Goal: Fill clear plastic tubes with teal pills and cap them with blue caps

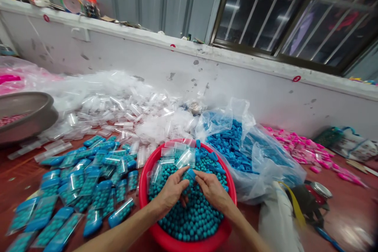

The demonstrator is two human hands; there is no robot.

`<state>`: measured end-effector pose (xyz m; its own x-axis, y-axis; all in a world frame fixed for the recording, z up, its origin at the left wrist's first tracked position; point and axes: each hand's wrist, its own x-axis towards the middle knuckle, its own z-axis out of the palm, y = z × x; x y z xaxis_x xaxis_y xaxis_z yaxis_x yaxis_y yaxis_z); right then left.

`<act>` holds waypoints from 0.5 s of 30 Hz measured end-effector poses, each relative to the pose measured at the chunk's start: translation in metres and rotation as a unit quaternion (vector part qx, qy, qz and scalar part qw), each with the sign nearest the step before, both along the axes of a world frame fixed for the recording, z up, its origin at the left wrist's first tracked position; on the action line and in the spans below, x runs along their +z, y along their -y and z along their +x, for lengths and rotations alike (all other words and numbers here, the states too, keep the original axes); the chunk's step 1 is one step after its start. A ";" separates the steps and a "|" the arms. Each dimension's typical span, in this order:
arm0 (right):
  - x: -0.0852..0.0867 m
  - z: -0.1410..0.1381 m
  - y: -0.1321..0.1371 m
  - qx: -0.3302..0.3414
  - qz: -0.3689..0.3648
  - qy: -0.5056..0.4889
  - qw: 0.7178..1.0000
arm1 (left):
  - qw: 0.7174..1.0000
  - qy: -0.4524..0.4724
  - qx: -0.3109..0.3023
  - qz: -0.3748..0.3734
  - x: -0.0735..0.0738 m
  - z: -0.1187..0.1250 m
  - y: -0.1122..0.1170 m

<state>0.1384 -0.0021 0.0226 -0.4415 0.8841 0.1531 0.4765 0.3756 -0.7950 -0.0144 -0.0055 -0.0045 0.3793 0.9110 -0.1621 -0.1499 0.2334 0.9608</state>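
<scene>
Both hands meet over a red basin [144, 173] heaped with teal beads [195, 220]. Between the fingertips is a small blue cap [191, 173]; whatever is joined to it is mostly hidden. My left hand [173, 189] is closed around it, thumb and index finger at its left side. From the other side, my right hand [213, 189] pinches the cap's right edge. On the beads at the back of the basin lie clear plastic sleeves [186, 158], with loose blue caps [211, 156] beside them.
Bead-filled tubes with blue ends [90, 185] cover the left table, before a heap of empty clear sleeves [118, 106]. A brown bowl [38, 106] stands far left. To the right are a plastic bag of blue caps [233, 145], pink pieces [298, 145] and a white sack [277, 220].
</scene>
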 end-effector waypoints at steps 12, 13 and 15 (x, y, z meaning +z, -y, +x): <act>0.001 0.013 -0.005 0.023 -0.056 -0.013 0.998 | 0.999 -0.044 -0.005 0.017 0.007 -0.004 0.000; 0.002 0.016 -0.008 0.009 -0.105 -0.051 0.993 | 0.999 -0.044 -0.022 0.021 0.008 -0.005 -0.001; 0.001 0.019 -0.013 -0.041 -0.174 -0.130 0.975 | 0.996 -0.059 -0.045 0.040 0.008 -0.005 -0.001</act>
